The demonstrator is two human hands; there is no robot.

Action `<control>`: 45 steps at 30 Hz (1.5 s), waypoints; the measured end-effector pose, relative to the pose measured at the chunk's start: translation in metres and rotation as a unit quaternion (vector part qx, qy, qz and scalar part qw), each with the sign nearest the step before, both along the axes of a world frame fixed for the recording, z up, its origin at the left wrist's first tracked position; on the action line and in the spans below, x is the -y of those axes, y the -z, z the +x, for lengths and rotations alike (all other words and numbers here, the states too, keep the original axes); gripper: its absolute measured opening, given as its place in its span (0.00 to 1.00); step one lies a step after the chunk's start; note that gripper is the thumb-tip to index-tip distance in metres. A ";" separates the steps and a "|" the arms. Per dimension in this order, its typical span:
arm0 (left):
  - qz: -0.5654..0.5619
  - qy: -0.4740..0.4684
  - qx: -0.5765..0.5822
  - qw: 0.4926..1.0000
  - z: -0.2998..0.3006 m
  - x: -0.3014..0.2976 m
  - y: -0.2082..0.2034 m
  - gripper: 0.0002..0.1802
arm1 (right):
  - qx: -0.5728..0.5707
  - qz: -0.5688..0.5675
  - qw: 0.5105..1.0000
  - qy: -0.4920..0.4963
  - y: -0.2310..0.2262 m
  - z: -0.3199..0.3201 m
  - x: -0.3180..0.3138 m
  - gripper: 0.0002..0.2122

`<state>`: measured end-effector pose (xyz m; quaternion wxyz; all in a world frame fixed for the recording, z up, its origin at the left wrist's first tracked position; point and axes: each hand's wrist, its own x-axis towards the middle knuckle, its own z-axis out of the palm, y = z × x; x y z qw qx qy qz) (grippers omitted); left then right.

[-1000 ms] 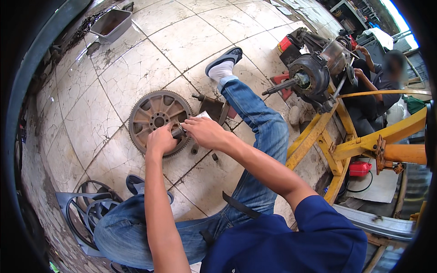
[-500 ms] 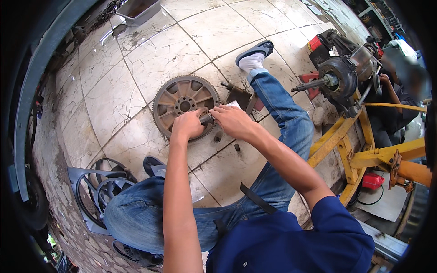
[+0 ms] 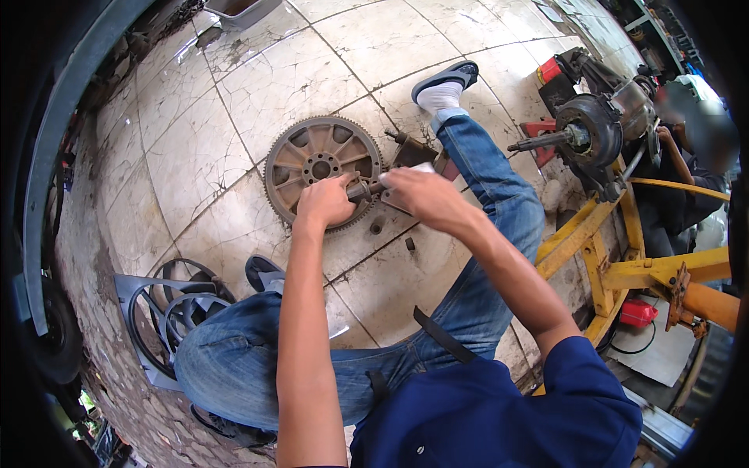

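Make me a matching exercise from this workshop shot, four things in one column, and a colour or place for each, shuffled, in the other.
Things:
1. toothed gear wheel
2. metal stand
3. fan shroud
4. small canister

Descriptions:
A. red, on the floor under the stand
B. flat on the tiles just beyond the left hand
C. yellow, to the person's right
D. grey, beside the person's bent left knee

Pairs: 1-B, 2-C, 3-D, 4-A

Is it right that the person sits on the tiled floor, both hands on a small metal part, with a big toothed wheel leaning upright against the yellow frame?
Not quite. In the head view the toothed wheel lies flat on the tiled floor, apart from the yellow frame. The left hand and right hand do hold a small metal part.
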<state>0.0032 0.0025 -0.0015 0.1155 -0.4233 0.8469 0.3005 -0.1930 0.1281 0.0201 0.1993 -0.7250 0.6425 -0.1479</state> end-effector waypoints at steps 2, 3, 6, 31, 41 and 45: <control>-0.003 -0.001 0.005 1.000 -0.001 -0.002 -0.003 0.34 | -0.019 0.038 0.997 0.071 0.005 -0.021 -0.003 0.18; -0.006 -0.002 0.007 1.000 -0.002 0.000 -0.004 0.33 | 0.012 0.023 0.996 0.086 0.005 -0.022 -0.004 0.18; 0.000 -0.004 0.015 1.000 -0.003 0.000 -0.008 0.33 | 0.044 -0.035 0.997 0.060 0.005 -0.009 -0.006 0.20; -0.002 0.001 0.007 1.000 -0.003 0.000 -0.008 0.32 | 0.008 0.001 0.999 -0.035 0.020 0.006 0.014 0.18; -0.017 0.000 0.002 1.000 -0.003 -0.002 -0.008 0.32 | 0.024 -0.053 0.996 -0.064 0.014 0.014 0.021 0.10; -0.006 -0.008 0.000 1.000 -0.003 -0.004 -0.008 0.31 | -0.039 0.170 0.984 -0.019 0.004 0.001 0.035 0.14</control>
